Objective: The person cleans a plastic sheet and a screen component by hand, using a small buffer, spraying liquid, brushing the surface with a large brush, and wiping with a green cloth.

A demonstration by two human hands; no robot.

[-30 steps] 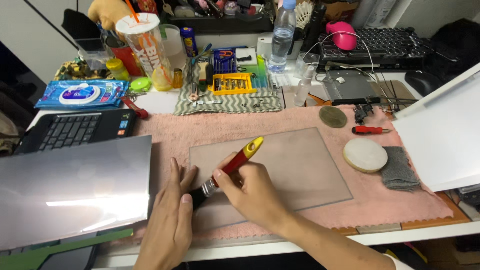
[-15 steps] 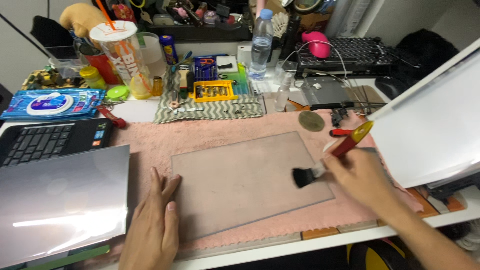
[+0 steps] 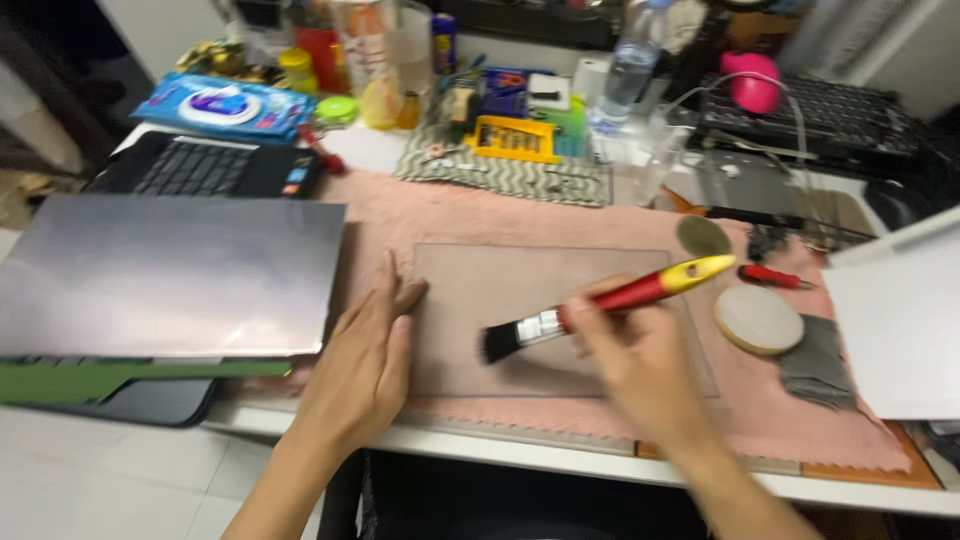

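A thin clear rectangular sheet (image 3: 520, 285) lies flat on a pink towel (image 3: 480, 215) that covers the table. My left hand (image 3: 365, 360) rests flat with fingers spread on the sheet's left edge. My right hand (image 3: 640, 355) grips a paintbrush (image 3: 600, 305) with a red and yellow handle. Its black bristles point left and hover at or on the middle of the sheet.
A grey metal panel (image 3: 170, 275) lies left over a laptop (image 3: 200, 170). A round white disc (image 3: 758, 320), a grey cloth (image 3: 818, 358) and a red screwdriver (image 3: 772, 275) sit right, beside a white board (image 3: 900, 320). Bottles, cups and tools crowd the back.
My right hand carried the brush out to the sheet's right side, then back left over its middle. The camera tilted and moved closer. My left hand stayed on the sheet's left edge.
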